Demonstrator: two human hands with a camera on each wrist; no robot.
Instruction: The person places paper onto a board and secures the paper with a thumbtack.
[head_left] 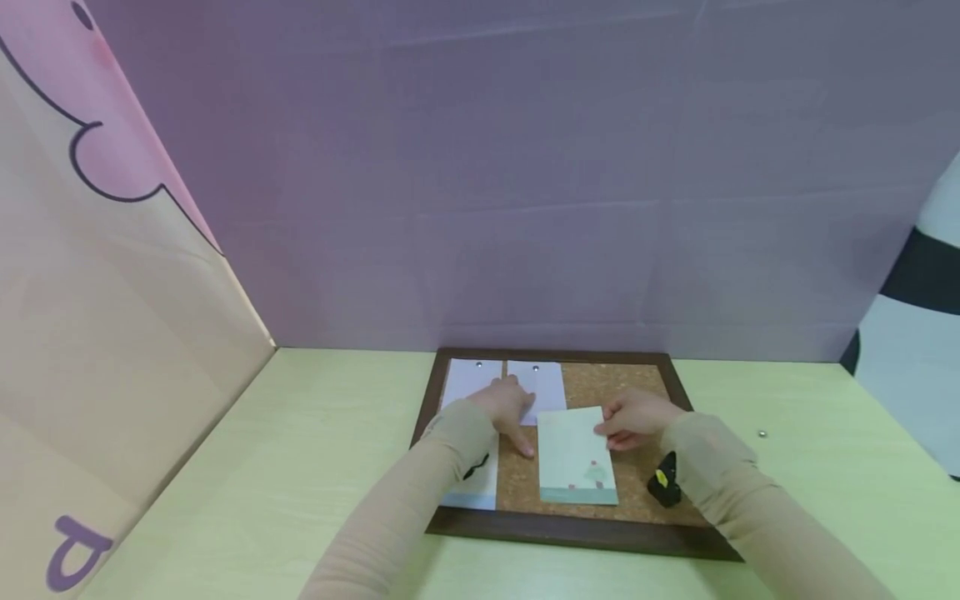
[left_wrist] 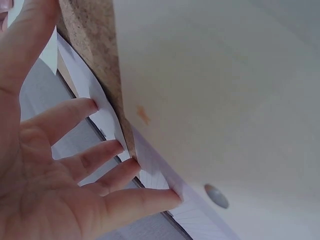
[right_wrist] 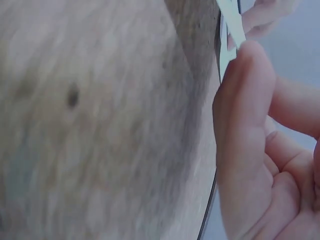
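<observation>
A dark-framed corkboard (head_left: 581, 535) lies flat on the table. My right hand (head_left: 637, 418) pinches the right edge of a pale green note sheet (head_left: 570, 446), which has a green lower band and small printed drawings, over the middle of the board. In the right wrist view, thumb and fingers (right_wrist: 247, 100) meet at the sheet's edge. Spread out, my left hand (head_left: 512, 410) rests its fingertips on pale sheets; one white sheet (head_left: 553, 392) is pinned at the top middle. Another pinned sheet (head_left: 467, 377) is at the upper left, partly hidden by that hand.
A bluish-edged sheet (head_left: 480, 487) shows at the board's lower left beneath my left forearm. Silver pins (head_left: 479, 364) hold the upper sheets. One small metallic piece (head_left: 762, 433) lies on the table (head_left: 810, 500) right of the board. A fabric wall (head_left: 540, 208) rises behind.
</observation>
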